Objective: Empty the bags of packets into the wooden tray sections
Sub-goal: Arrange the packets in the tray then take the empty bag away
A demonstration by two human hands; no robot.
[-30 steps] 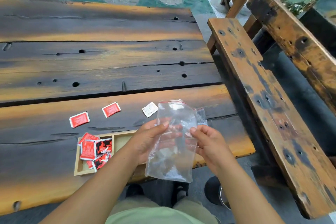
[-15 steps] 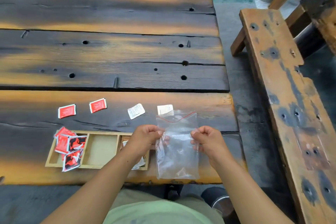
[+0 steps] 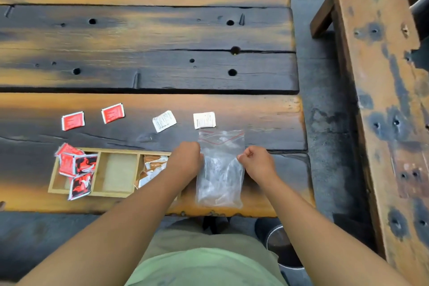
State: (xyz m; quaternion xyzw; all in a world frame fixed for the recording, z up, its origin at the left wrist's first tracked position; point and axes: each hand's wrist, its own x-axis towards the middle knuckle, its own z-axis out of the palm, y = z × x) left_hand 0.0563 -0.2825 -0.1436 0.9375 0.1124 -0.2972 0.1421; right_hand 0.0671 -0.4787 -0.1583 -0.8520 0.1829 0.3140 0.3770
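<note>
Clear zip bag (image 3: 220, 169): your left hand (image 3: 185, 162) and right hand (image 3: 256, 165) pinch its side edges, beside the wooden tray (image 3: 97, 193).

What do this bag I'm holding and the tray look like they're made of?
Bag: thin clear plastic film, glossy and crinkled, red zip strip at its mouth. Tray: pale matte wood, seemingly unvarnished, with thin dividers; which wood cannot be told.

Pale green shirt (image 3: 204, 269); olive trousers (image 3: 197, 238); 2 forearms (image 3: 130, 223) bare.
</note>
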